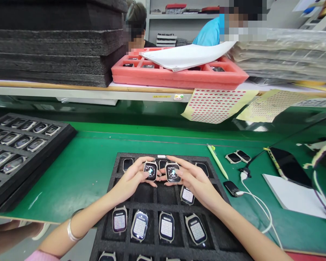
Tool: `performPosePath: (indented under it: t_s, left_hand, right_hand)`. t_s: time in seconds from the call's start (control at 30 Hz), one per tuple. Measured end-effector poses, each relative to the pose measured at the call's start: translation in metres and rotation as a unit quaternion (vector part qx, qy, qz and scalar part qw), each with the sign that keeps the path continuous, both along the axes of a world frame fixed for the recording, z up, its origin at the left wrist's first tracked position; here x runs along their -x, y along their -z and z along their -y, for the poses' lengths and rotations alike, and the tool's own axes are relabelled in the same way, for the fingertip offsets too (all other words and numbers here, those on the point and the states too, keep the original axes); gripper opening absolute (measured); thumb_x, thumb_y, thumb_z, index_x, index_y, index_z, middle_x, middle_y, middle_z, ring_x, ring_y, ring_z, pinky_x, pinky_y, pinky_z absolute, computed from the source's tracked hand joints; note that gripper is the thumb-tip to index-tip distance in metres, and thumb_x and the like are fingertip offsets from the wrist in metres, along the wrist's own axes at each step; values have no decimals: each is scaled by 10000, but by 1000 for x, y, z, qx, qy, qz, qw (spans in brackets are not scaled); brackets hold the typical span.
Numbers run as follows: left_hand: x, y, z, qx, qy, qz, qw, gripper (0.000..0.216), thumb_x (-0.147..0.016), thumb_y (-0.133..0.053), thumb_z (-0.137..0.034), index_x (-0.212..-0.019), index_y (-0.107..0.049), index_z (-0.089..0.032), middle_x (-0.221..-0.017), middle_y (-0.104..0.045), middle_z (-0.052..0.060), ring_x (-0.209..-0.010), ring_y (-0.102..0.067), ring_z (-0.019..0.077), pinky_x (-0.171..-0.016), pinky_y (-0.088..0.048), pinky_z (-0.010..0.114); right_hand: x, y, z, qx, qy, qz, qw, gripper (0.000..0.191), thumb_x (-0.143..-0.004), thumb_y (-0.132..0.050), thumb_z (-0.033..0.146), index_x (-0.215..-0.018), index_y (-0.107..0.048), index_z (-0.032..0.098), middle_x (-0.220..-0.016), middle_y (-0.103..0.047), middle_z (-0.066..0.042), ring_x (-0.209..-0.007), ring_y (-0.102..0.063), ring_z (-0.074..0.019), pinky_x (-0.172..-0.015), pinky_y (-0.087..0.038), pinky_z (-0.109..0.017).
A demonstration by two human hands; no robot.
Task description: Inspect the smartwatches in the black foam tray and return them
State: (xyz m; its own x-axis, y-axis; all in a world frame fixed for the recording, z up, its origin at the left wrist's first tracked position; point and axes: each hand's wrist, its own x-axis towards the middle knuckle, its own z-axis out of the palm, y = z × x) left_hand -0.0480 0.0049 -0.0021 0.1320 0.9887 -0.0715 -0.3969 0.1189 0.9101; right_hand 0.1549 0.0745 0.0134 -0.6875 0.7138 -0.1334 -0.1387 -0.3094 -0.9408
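Note:
My left hand (136,172) grips a smartwatch without a strap (151,171), its screen lit with a dial. A matching smartwatch (173,173) is pinched in my right hand (189,173), also showing a lit dial. Both are held side by side, faces up, over the far part of a black foam tray (163,204). Several more strapless watches lie in the tray's compartments; one watch (167,226) and its neighbours show pale lit screens. Beneath my right hand another watch (187,195) is partly covered.
At the left a second foam tray (67,136) holds rows of watches. To the right lie a green pen (217,161), two watches (238,156), a cabled device (232,189) and a phone (289,166). A shelf above carries a pink foam tray (179,80). Two people are beyond it.

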Motion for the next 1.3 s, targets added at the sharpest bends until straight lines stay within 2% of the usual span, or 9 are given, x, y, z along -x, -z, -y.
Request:
performPosePath:
  t_s: [0.3, 0.47, 0.57, 0.63, 0.73, 0.9, 1.13, 1.3]
  left_hand:
    - [-2, -5, 0, -9, 7, -34, 999, 350, -813, -509, -166, -1162, -479, -187, -965, -604, 62, -848, -598, 179, -745, -527, 328]
    - [-2, 1, -1, -44, -2, -110, 993, 408, -787, -594, -152, -1162, -442, -205, -920, -546, 29, -772, -569, 149, -622, -484, 242]
    - [-1, 4, -1, -57, -25, -173, 983, 387, -779, -618, -158, -1130, -461, -203, -879, -532, 3, -711, -529, 120, -627, -452, 229]
    - [-1, 4, -1, -52, -29, -211, 976, 356, -789, -601, -168, -1117, -468, -198, -830, -519, -13, -658, -513, 112, -598, -440, 226]
    - [0, 1, 1, -50, -14, -243, 969, 320, -797, -551, -139, -1102, -474, -193, -774, -487, -31, -594, -471, 101, -548, -421, 218]
    - [1, -1, 4, -71, -11, -279, 957, 328, -776, -531, -91, -1084, -489, -197, -882, -504, -8, -639, -454, 103, -589, -420, 225]
    - [0, 1, 2, -76, -6, -274, 959, 347, -811, -562, -163, -1139, -461, -215, -892, -498, -9, -659, -475, 114, -608, -417, 242]
    - [-1, 0, 4, -76, -5, -270, 960, 340, -807, -548, -135, -1123, -461, -223, -867, -487, -24, -663, -470, 105, -615, -411, 226]
  right_hand:
    - [-1, 1, 0, -23, -14, 5, 1000, 431, -880, -609, 270, -1297, -507, 244, -1080, -691, -79, -999, -656, -257, -814, -566, -399]
    - [1, -1, 6, 3, -20, -13, 1000, 468, -880, -612, 297, -1327, -478, 260, -1204, -629, -78, -1096, -603, -254, -958, -479, -473]
    - [2, 1, 7, 16, -33, -23, 999, 470, -887, -604, 310, -1336, -471, 261, -1255, -595, -70, -1148, -565, -243, -1011, -430, -485]
    - [1, 2, 5, 12, -46, -19, 999, 466, -883, -614, 295, -1327, -483, 252, -1231, -611, -73, -1148, -564, -239, -1002, -440, -473]
    - [-1, 0, 1, -17, -63, 2, 998, 398, -843, -667, 244, -1230, -578, 217, -1127, -667, -83, -1055, -621, -230, -944, -486, -413]
    - [-2, -6, -2, -32, -65, 17, 997, 334, -806, -703, 216, -1133, -640, 187, -988, -707, -88, -910, -673, -211, -789, -530, -312]
    - [0, -7, -1, -18, -48, 9, 999, 344, -793, -709, 245, -1126, -642, 192, -1025, -692, -98, -923, -663, -231, -777, -531, -340]
    - [0, -7, -2, -14, -43, 10, 999, 375, -752, -743, 247, -1110, -653, 179, -994, -694, -100, -899, -672, -243, -773, -533, -350]
